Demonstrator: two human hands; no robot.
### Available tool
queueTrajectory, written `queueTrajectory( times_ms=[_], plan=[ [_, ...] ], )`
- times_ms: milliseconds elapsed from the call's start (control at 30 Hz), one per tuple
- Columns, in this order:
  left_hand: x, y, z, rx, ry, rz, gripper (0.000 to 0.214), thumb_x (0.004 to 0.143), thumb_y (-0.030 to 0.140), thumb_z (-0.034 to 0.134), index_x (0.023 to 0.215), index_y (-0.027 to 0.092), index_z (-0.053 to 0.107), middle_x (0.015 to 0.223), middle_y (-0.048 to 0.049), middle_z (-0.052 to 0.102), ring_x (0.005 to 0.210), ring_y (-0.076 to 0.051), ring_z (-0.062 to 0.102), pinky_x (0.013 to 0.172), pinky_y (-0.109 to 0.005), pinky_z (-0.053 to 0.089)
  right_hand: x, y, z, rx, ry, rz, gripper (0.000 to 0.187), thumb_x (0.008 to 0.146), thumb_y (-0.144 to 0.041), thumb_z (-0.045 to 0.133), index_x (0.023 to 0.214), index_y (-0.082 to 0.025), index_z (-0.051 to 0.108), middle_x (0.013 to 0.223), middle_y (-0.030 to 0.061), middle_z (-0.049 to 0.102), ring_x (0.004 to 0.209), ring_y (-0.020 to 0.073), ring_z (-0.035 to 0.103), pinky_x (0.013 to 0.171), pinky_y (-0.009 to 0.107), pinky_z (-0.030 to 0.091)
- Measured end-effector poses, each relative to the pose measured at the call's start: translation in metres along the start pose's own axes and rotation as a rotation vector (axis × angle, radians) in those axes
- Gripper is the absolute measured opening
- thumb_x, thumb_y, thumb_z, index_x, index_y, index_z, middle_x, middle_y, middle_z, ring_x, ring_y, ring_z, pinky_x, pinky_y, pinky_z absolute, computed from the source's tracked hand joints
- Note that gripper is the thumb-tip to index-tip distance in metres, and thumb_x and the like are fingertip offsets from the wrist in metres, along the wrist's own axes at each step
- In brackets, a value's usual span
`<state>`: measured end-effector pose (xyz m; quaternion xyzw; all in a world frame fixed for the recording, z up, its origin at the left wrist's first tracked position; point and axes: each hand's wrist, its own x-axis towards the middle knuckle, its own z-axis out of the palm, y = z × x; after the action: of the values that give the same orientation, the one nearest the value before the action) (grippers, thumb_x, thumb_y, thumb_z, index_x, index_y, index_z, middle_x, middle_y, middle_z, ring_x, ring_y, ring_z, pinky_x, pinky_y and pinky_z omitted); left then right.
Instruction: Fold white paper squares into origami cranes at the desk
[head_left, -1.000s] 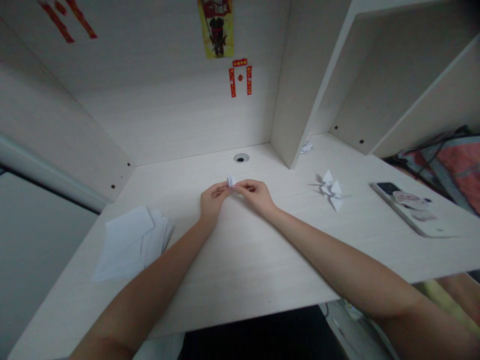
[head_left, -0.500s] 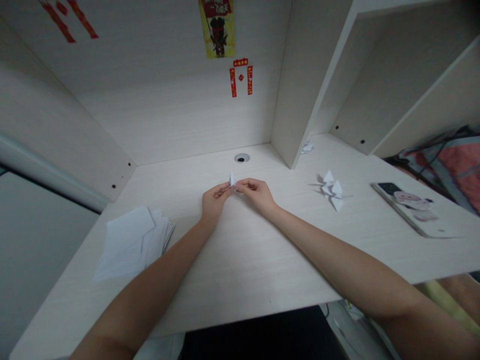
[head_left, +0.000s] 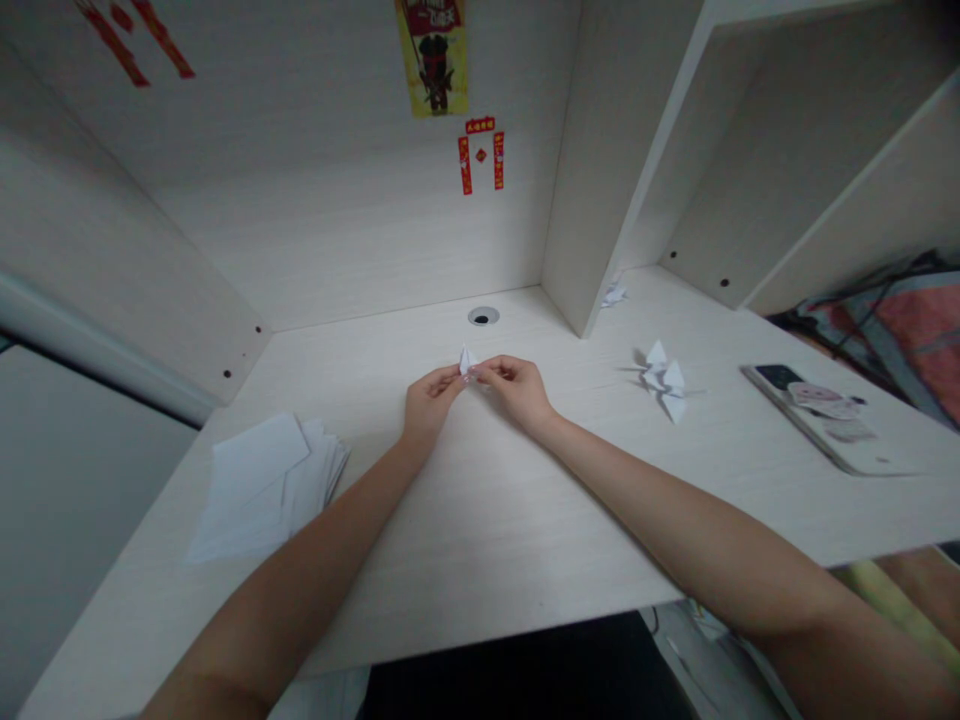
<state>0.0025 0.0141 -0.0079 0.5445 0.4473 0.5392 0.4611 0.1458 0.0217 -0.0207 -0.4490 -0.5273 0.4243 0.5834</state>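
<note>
A small folded piece of white paper (head_left: 465,358) stands pointed end up between my fingertips, above the middle of the desk. My left hand (head_left: 429,402) pinches its left side, thumb and fingers together. From the right, my right hand (head_left: 517,388) grips its other side between thumb and forefinger. The lower part of the folded paper is hidden by my fingers. To the right lie white folded paper cranes (head_left: 664,378), close against each other. A stack of white paper sheets (head_left: 259,480) rests on the left, beside my left forearm.
A phone (head_left: 832,418) lies at the right of the desk (head_left: 480,530). More folded white paper (head_left: 613,294) sits behind the upright divider (head_left: 611,170). A round cable hole (head_left: 484,316) is near the back wall. A red and grey cloth item (head_left: 900,325) is at far right.
The folded paper has turned slightly between my fingers, and its pointed top looks a little wider. Both hands have stayed nearly in place.
</note>
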Motion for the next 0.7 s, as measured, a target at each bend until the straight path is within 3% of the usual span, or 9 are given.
queueTrajectory(
  times_ms=[233, 467, 700],
  plan=[
    [-0.0018, 0.0038, 0.0005, 0.037, -0.075, -0.023, 0.029, 0.063, 0.037, 0.074, 0.082, 0.016, 0.072, 0.084, -0.0049, 0.072, 0.077, -0.018, 0.063, 0.078, -0.03, 0.047, -0.002, -0.0038, 0.0003, -0.015, -0.001, 0.001, 0.027, 0.066, -0.043, 0.07, 0.07, -0.017, 0.07, 0.068, 0.0045, 0.07, 0.06, 0.0147, 0.059, 0.059, 0.026, 0.045],
    [-0.0016, 0.0021, -0.0008, 0.133, -0.046, -0.046, 0.026, 0.063, 0.042, 0.072, 0.065, 0.016, 0.068, 0.064, 0.0006, 0.064, 0.062, -0.012, 0.053, 0.062, -0.024, 0.042, -0.0037, -0.0068, 0.0002, -0.004, -0.032, -0.013, 0.026, 0.067, -0.044, 0.069, 0.067, -0.018, 0.068, 0.065, 0.0032, 0.069, 0.059, 0.0143, 0.059, 0.058, 0.026, 0.045],
    [0.0, -0.0024, -0.0017, 0.134, -0.076, -0.017, 0.028, 0.064, 0.044, 0.07, 0.065, 0.016, 0.067, 0.063, 0.0006, 0.063, 0.063, -0.013, 0.054, 0.063, -0.024, 0.041, -0.0038, -0.0061, 0.0003, -0.004, -0.045, -0.026, 0.029, 0.069, -0.047, 0.066, 0.064, -0.018, 0.065, 0.064, 0.0026, 0.068, 0.059, 0.0143, 0.059, 0.059, 0.026, 0.044]
  ],
)
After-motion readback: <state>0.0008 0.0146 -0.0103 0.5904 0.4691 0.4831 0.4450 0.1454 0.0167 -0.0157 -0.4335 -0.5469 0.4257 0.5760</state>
